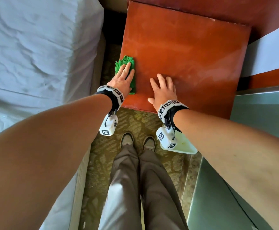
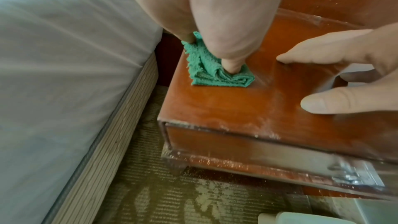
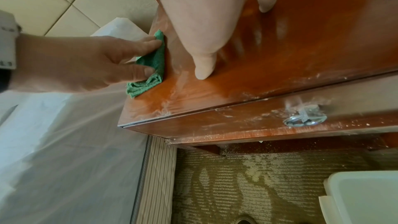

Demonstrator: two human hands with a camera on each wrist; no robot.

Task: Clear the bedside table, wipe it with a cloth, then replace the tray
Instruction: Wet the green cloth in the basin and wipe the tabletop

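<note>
The red-brown bedside table (image 1: 193, 55) has a bare, dust-streaked top. A folded green cloth (image 1: 126, 61) lies at its left edge, partly over the side. My left hand (image 1: 123, 75) lies flat on the cloth and presses it down with straight fingers; in the left wrist view the thumb digs into the cloth (image 2: 204, 74). My right hand (image 1: 162, 88) rests flat on the table top near the front edge, fingers spread, holding nothing. The white tray (image 1: 185, 145) sits on the carpet at the table's front right, partly hidden by my right wrist.
A bed with white sheets (image 1: 36, 55) stands close on the left, with a narrow gap to the table. A grey-green surface (image 1: 259, 122) borders the right. The table's drawer has a metal handle (image 3: 304, 120). My feet stand on patterned carpet (image 1: 135, 120).
</note>
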